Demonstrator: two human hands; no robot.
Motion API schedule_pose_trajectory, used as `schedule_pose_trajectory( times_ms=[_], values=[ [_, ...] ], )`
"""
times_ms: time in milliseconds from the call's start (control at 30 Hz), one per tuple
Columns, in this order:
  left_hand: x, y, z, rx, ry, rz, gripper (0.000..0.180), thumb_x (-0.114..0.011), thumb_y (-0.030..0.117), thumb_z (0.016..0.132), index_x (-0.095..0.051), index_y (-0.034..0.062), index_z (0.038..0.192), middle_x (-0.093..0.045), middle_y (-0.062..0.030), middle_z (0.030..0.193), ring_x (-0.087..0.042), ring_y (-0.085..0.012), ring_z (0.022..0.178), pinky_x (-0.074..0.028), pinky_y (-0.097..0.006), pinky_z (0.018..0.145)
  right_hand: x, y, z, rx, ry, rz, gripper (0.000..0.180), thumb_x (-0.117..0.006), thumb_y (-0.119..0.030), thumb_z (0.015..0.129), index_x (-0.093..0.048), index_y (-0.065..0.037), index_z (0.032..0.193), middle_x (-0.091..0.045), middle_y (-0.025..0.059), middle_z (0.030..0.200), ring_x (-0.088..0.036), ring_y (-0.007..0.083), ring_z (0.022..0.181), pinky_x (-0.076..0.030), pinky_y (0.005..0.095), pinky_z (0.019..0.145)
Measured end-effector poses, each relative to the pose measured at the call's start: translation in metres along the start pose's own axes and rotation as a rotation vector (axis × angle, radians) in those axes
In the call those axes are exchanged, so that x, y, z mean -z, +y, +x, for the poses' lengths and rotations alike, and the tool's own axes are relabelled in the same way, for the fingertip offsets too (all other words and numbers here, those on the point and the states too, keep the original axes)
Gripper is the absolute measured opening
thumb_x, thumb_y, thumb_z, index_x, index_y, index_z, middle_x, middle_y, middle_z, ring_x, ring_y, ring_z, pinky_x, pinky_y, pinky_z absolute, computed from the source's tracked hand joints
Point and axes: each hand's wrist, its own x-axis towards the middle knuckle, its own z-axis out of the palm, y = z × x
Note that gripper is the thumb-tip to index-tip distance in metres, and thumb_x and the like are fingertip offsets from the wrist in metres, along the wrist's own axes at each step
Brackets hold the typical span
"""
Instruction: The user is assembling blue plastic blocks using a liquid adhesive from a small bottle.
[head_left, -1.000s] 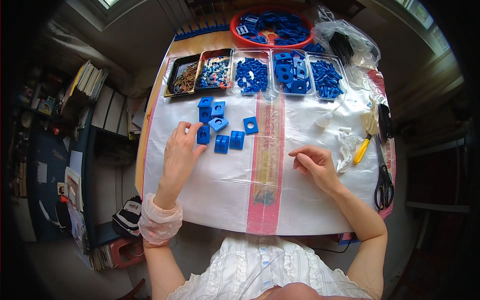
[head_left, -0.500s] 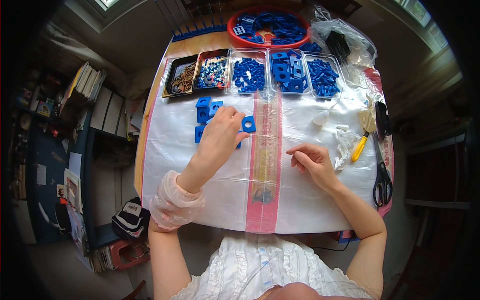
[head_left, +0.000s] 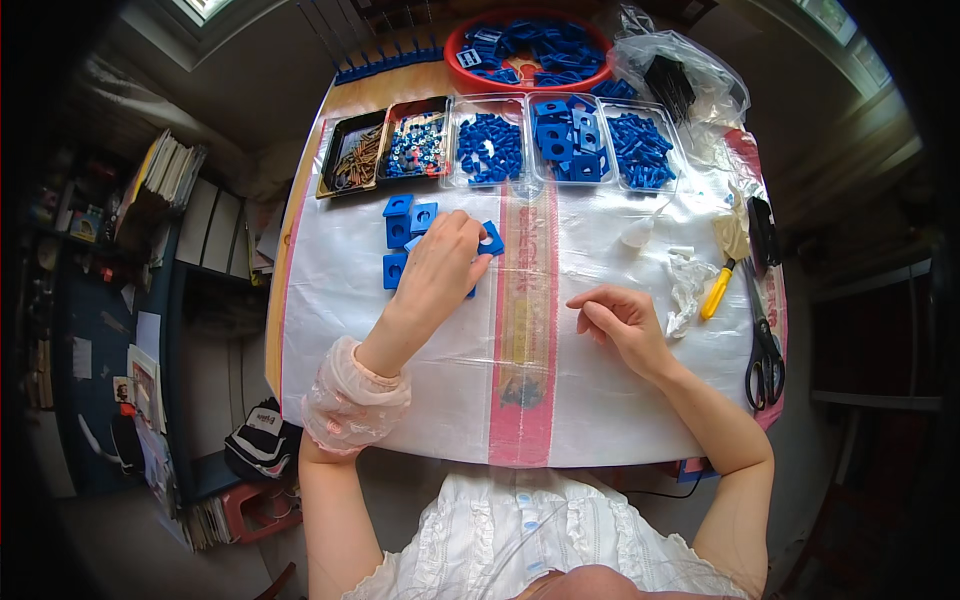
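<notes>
My left hand [head_left: 437, 265] reaches over a small group of blue square plastic pieces with round holes. Its thumb and fingers close on the left edge of one blue square piece [head_left: 494, 241], which looks slightly tilted. More blue square pieces, such as the upper one [head_left: 398, 205] and the lower one [head_left: 394, 268], lie left of the hand; others are partly hidden under it. My right hand [head_left: 625, 320] rests above the covered table, loosely curled with the index finger stretched out, holding nothing.
Along the back stand trays of screws [head_left: 357, 158], nuts [head_left: 416, 140], small blue parts [head_left: 489, 145], blue square pieces [head_left: 567, 140] and blue plugs [head_left: 642, 145]. Behind them sits a red basin [head_left: 455, 60]. At right lie a yellow-handled tool [head_left: 716, 293], black scissors [head_left: 766, 370] and crumpled white plastic [head_left: 687, 290].
My left thumb and fingers have drawn together on the rightmost blue square piece, which has shifted and tilted slightly. My right hand keeps its pose. The whole view has shifted a little.
</notes>
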Motion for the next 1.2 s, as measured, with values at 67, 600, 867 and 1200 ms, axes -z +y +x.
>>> schedule_pose_trajectory(
  times_ms=[67, 600, 867, 1200],
  values=[
    [0.000, 0.000, 0.002, -0.003, 0.015, -0.014, 0.037, -0.077, 0.011, 0.076, -0.061, -0.0014, 0.107, -0.060, -0.0133, 0.101, -0.058, -0.0313, 0.100, -0.046, -0.039, 0.089, 0.000, 0.000, 0.000, 0.005, 0.003, -0.004, 0.019, -0.055, -0.010, 0.098, -0.070, 0.000, 0.105, -0.066, 0.0035, 0.080, -0.057, 0.0050, 0.069, -0.043, 0.0188, 0.059],
    [-0.002, -0.002, 0.006, 0.060, -0.031, 0.061, 0.039, -0.080, 0.019, 0.076, -0.061, -0.0033, 0.102, -0.058, -0.0154, 0.100, -0.057, -0.0320, 0.098, -0.046, -0.039, 0.087, 0.000, -0.001, 0.000, 0.008, -0.004, -0.005, 0.019, -0.055, -0.010, 0.098, -0.070, -0.001, 0.105, -0.066, 0.0035, 0.078, -0.057, 0.0046, 0.068, -0.043, 0.0190, 0.058],
    [0.007, 0.010, 0.004, 0.062, 0.006, 0.037, 0.038, -0.080, 0.020, 0.075, -0.061, -0.0011, 0.100, -0.060, -0.0139, 0.098, -0.060, -0.0301, 0.095, -0.049, -0.038, 0.082, 0.002, -0.001, 0.001, -0.003, -0.014, 0.006, 0.019, -0.055, -0.008, 0.097, -0.069, -0.001, 0.107, -0.066, 0.0023, 0.081, -0.058, 0.0044, 0.071, -0.041, 0.0183, 0.058],
    [-0.007, 0.080, -0.021, -0.211, -0.038, -0.249, 0.041, -0.077, 0.011, 0.072, -0.058, -0.0003, 0.106, -0.061, -0.0150, 0.100, -0.061, -0.0311, 0.096, -0.049, -0.037, 0.085, 0.003, -0.003, 0.002, -0.026, 0.098, -0.008, 0.014, -0.061, -0.013, 0.095, -0.066, -0.001, 0.098, -0.065, 0.0019, 0.073, -0.056, 0.0031, 0.062, -0.042, 0.0180, 0.052]
  ],
)
